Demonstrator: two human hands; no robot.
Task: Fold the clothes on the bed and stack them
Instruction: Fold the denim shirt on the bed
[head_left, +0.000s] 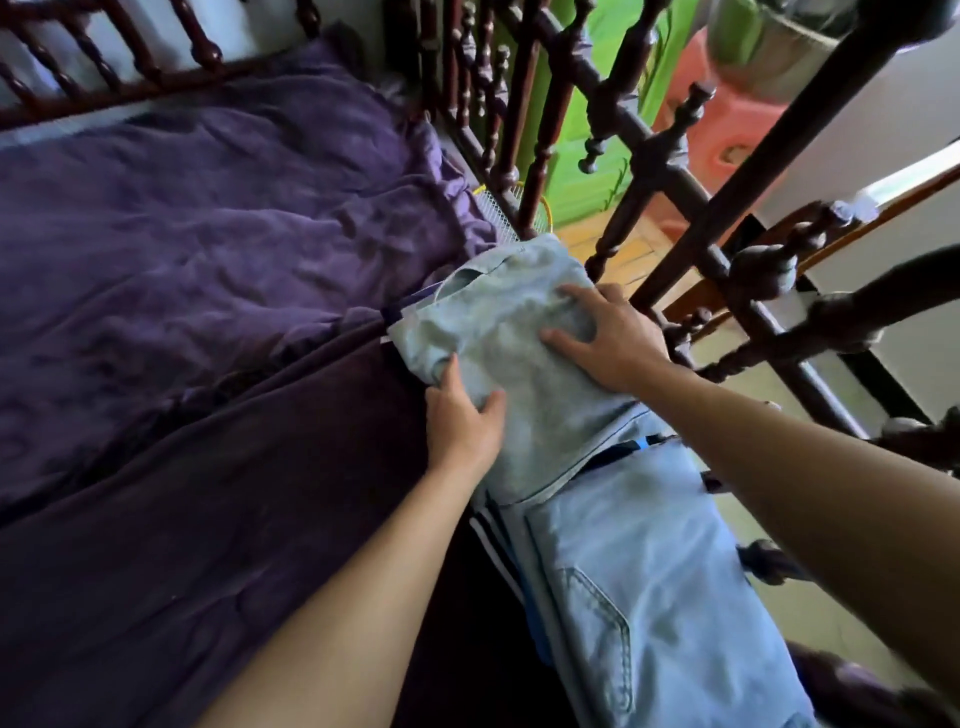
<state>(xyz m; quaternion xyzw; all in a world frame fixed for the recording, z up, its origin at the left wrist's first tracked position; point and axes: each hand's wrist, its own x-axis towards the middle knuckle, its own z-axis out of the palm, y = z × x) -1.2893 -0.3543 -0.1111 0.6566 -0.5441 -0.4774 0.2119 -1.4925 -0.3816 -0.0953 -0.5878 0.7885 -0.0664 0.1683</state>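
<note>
A folded pale grey-green garment (511, 332) lies on the bed's right side, on top of other clothes. My right hand (608, 338) presses flat on its right part with fingers spread. My left hand (462, 421) rests on its near left edge, fingers straight and thumb out on the cloth. Nearer to me lie folded light blue jeans (649, 571), one pocket showing. Beneath them, a dark garment with white stripes (491, 535) sticks out at the left edge.
The bed is covered by a purple quilt (218, 218) and a darker purple sheet (218, 519). A dark turned-wood bed rail (670, 171) runs along the right side, close to the clothes. Beyond it are green and pink objects and a wooden floor.
</note>
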